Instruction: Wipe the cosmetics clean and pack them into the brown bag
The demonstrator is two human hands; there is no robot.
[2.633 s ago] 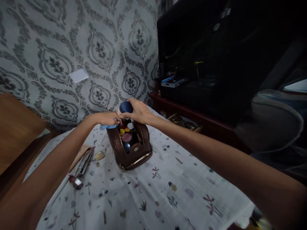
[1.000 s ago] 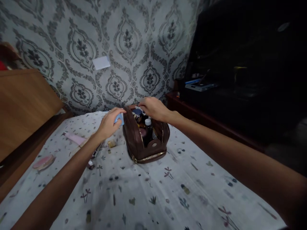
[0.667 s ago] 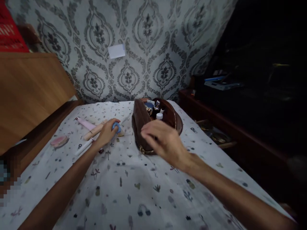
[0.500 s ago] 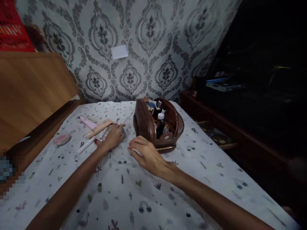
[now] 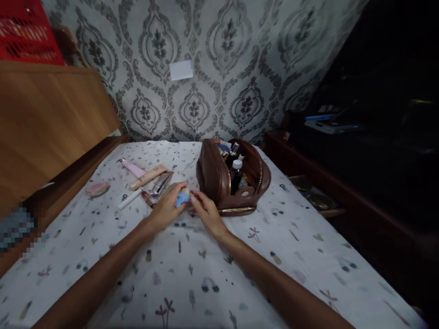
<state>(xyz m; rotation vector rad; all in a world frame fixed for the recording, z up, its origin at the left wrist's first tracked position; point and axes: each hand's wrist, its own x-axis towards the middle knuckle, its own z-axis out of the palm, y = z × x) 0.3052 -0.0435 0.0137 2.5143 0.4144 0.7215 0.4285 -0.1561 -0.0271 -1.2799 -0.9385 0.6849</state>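
My left hand (image 5: 167,203) is closed around a small light-blue and beige object (image 5: 182,198), soft-looking like a makeup sponge, though its kind is blurred. The curled fingers of my right hand (image 5: 207,211) meet it from the other side. Just beyond my right hand stands a brown makeup bag (image 5: 214,173), unzipped, with a dark white-capped bottle (image 5: 236,176) and other cosmetics inside. Left of my hands lie a pink tube (image 5: 133,167), a beige tube (image 5: 148,177), a white pen-like stick (image 5: 130,199), a red lip-gloss-like tube (image 5: 147,198) and a clear pouch-like item (image 5: 161,183).
A pink round compact-like item (image 5: 97,188) lies at the left of the patterned white cloth (image 5: 192,274). A wooden headboard-like panel (image 5: 51,100) rises on the left. Patterned wallpaper (image 5: 194,105) is behind, and a dark ledge (image 5: 308,169) runs along the right.
My left hand has lifted the small blue object from beside the tubes and brought it right. My right hand has come to it, and the fingers of both hands now meet around it.
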